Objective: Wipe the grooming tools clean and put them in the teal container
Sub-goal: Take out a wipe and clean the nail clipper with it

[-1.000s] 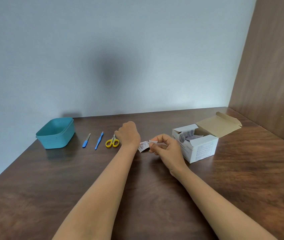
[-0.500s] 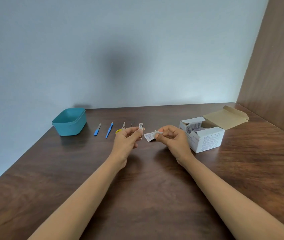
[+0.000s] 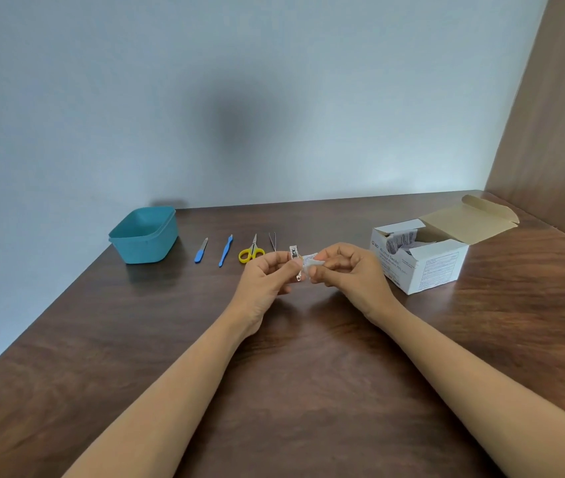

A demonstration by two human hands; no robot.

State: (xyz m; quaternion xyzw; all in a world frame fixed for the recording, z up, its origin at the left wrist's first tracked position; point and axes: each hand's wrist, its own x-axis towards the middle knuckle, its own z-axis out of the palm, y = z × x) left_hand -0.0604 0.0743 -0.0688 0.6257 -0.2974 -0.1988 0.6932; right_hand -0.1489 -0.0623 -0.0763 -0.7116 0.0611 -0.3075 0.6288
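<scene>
the left hand (image 3: 267, 281) pinches a small nail clipper (image 3: 295, 256) in curled fingers, and the right hand (image 3: 351, 276) pinches a white wipe (image 3: 309, 263) against it. just beyond the left hand, on the table (image 3: 291, 374), lie tweezers (image 3: 273, 241), yellow scissors (image 3: 251, 252), a blue pusher (image 3: 225, 250) and a blue file (image 3: 201, 250). the teal container (image 3: 143, 236) sits farther left. an open swab box (image 3: 422, 267) stands right of the right hand.

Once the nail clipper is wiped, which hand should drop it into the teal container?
Probably the left. The left hand holds the nail clipper, and the teal container sits to its left; the right hand pinches the alcohol swab and would have to reach across.
</scene>
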